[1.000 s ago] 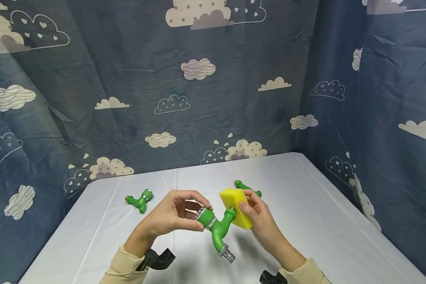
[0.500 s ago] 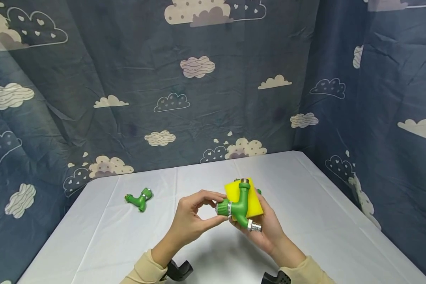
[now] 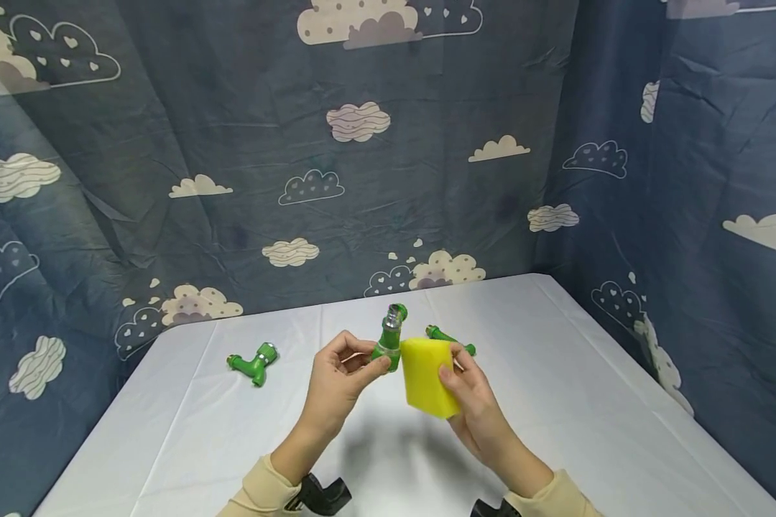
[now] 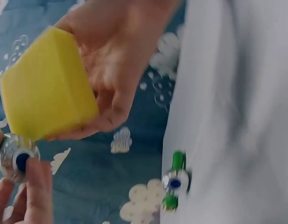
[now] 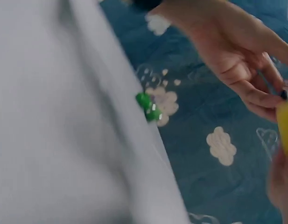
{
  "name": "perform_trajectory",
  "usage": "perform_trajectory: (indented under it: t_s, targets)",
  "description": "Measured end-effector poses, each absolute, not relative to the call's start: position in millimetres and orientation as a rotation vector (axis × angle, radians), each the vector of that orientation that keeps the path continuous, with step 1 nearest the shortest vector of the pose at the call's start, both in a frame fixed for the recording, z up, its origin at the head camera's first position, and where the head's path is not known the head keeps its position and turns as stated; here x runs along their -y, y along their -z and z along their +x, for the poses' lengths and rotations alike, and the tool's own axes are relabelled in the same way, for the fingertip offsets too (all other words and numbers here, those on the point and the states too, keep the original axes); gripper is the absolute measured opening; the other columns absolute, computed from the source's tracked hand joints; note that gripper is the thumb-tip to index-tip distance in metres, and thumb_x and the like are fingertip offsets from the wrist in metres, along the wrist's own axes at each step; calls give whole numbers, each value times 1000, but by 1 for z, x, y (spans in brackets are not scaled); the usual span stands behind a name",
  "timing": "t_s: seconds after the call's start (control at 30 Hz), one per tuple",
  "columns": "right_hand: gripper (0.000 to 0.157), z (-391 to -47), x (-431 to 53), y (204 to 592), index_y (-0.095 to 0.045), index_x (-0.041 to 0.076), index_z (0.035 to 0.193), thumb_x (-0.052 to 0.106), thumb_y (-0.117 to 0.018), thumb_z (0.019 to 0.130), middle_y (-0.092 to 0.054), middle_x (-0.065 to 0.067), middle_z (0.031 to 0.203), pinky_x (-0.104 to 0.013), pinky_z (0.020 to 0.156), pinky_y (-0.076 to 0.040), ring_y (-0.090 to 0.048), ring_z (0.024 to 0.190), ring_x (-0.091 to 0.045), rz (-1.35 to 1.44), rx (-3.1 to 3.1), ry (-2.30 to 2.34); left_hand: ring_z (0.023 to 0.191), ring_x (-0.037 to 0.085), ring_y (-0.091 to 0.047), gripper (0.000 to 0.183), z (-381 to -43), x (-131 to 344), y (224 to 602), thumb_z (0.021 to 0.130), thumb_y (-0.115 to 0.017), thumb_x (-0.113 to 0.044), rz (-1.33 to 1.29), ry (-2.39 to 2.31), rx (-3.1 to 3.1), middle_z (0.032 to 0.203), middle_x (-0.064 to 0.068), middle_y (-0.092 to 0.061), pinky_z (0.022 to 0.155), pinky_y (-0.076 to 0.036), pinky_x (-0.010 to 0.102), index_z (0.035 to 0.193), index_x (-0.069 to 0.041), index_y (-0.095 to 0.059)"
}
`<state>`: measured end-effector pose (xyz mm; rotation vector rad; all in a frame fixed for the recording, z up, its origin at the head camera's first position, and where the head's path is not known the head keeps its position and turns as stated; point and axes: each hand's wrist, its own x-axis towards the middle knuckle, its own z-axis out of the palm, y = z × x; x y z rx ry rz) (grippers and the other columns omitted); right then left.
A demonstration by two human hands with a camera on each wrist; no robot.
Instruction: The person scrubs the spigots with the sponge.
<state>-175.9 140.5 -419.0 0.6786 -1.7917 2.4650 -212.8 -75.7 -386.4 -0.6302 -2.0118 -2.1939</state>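
My left hand pinches a green tap by its ribbed knob, holding it above the table with its silver spout tip pointing up. In the left wrist view the knob's silver end shows a dark blue centre between the fingers. My right hand grips a yellow sponge between thumb and fingers, just right of the tap. In the left wrist view the sponge hides part of the right hand's fingers. Whether sponge and tap touch, I cannot tell.
A second green tap lies on the white-covered table at the left. Another green piece lies behind the sponge, partly hidden. A dark curtain with printed clouds stands behind and beside the table.
The held tap has turned from spout downward to spout upward and shifted left from in front of the sponge. The sponge has turned and moved a little left and down since half a second ago.
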Motion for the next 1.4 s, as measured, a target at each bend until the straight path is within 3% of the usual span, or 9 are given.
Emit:
perform_trajectory:
  t_s: [0.13, 0.27, 0.47, 0.7, 0.8, 0.93, 1.07, 1.17, 1.4]
  targets:
    - [41, -175, -132, 425, -56, 4, 132, -8, -71, 96, -60, -10, 135, -19, 101, -51, -59, 125, -12, 735, 1855, -1705, 92, 14, -78, 34, -211, 74, 384, 95, -80, -3, -709, 2465, 2127, 107, 3, -69, 87, -68, 35, 123, 1, -61]
    - [48, -177, -130, 427, -63, 5, 125, -8, -84, 84, -61, -15, 135, -17, 104, -47, -56, 130, -12, 655, 1854, -1375, 94, 13, -78, 47, -212, 79, 382, 95, -81, -8, -873, 2458, 2264, 112, 0, -73, 88, -68, 35, 134, 10, -61]
    - [45, -187, -135, 426, -66, 12, 125, -1, -85, 87, -63, -6, 133, -15, 95, -45, -56, 120, -8, 478, 1897, -1309, 91, 10, -78, 46, -215, 88, 381, 95, -79, -6, -883, 2428, 2357, 108, -1, -75, 86, -68, 32, 129, 19, -61]
    - [52, -181, -135, 430, -66, 13, 125, 0, -89, 80, -59, -11, 137, -19, 109, -51, -58, 132, -24, 700, 1928, -1233, 93, 11, -78, 41, -216, 91, 378, 95, -75, -4, -898, 2332, 2462, 113, 1, -75, 86, -68, 30, 131, 13, -66]
    - [50, -183, -136, 430, -65, 14, 125, 2, -89, 82, -60, -10, 136, -20, 108, -53, -60, 130, -26, 636, 1960, -1183, 89, 9, -77, 39, -216, 95, 376, 92, -72, -1, -968, 2261, 2494, 109, -3, -75, 83, -66, 26, 127, 14, -67]
    - [43, -189, -141, 429, -66, 11, 126, 6, -87, 89, -62, -9, 131, -24, 99, -54, -61, 119, -20, 423, 2017, -1226, 87, 7, -78, 41, -219, 100, 374, 88, -69, 3, -1055, 2253, 2449, 105, -6, -75, 82, -65, 24, 125, 21, -63]
    - [39, -194, -145, 427, -63, 9, 130, 10, -82, 95, -62, -6, 127, -25, 92, -48, -54, 111, -13, 263, 2034, -1421, 93, 10, -80, 51, -220, 103, 373, 90, -66, 5, -1025, 2364, 2332, 111, -2, -72, 87, -66, 28, 136, 24, -53]
    - [40, -193, -143, 426, -62, 8, 131, 6, -79, 95, -63, -6, 127, -23, 92, -46, -54, 110, -11, 346, 1964, -1502, 96, 12, -80, 57, -220, 103, 373, 91, -68, 6, -924, 2447, 2252, 114, 0, -71, 91, -66, 30, 143, 19, -50]
    - [51, -182, -132, 432, -64, 13, 126, 1, -87, 83, -60, -10, 137, -24, 100, -55, -58, 126, -18, 707, 1931, -1249, 97, 12, -76, 47, -212, 93, 374, 92, -78, -2, -859, 2233, 2409, 115, 5, -79, 88, -66, 28, 136, 6, -63]
